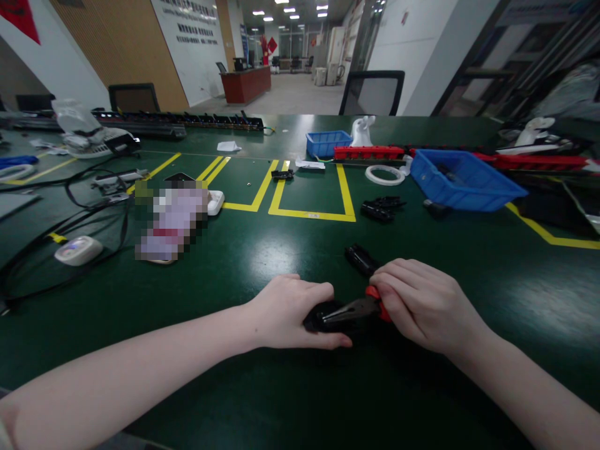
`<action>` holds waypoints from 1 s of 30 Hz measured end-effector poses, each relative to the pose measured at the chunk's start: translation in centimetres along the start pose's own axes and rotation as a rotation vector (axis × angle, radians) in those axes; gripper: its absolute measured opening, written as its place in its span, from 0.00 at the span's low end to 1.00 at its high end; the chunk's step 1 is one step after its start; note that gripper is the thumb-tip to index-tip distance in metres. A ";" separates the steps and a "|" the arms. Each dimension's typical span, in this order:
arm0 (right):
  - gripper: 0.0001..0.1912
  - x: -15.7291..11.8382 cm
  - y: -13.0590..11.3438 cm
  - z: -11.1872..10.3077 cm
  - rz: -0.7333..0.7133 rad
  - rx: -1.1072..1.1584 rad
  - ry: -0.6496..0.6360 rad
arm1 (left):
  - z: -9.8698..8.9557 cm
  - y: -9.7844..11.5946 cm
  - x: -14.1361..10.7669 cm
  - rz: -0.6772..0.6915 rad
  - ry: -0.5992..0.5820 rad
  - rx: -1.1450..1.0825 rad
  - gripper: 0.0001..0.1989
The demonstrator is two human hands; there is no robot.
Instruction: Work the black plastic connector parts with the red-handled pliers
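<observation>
My left hand [290, 312] is closed around a small black part [315, 317], thumb and fingers on either side of it. What kind of part it is I cannot make out. My right hand [422, 306] grips red-handled pliers [356, 309], whose metal jaws point left and meet the black part. Whether the jaws bite on it or only touch it is unclear. Just beyond my right fingers lies a black cylindrical piece [360, 257], its near end hidden behind the hand.
Further back sit several black pieces [382, 207], a blue bin [464, 181], a smaller blue bin [328, 144] and a white ring [385, 175]. To the left lie a phone [173, 225], a white case [215, 202], a rounded white device [79, 250] and black cables [32, 275].
</observation>
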State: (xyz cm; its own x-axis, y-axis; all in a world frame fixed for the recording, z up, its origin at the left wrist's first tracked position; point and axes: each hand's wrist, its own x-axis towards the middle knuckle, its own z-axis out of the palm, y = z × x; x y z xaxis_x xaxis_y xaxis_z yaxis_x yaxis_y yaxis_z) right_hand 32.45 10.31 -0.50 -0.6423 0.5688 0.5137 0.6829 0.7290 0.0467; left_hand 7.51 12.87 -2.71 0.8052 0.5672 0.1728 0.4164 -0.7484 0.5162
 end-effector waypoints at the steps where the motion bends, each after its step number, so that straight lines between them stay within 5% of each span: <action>1: 0.15 0.0 0.1 0.0 -0.001 -0.006 -0.003 | 0.0 0.0 0.0 -0.001 0.004 0.000 0.24; 30: 0.10 0.0 0.0 0.2 -0.063 -0.017 0.076 | 0.2 -0.1 0.0 0.002 0.031 -0.003 0.24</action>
State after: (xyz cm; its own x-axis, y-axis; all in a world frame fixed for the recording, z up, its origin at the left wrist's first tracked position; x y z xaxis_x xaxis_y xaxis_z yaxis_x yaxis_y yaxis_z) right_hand 32.35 10.35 -0.71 -0.6566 0.4906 0.5728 0.6477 0.7559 0.0951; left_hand 7.55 12.91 -2.89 0.7926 0.5761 0.1998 0.4132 -0.7485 0.5187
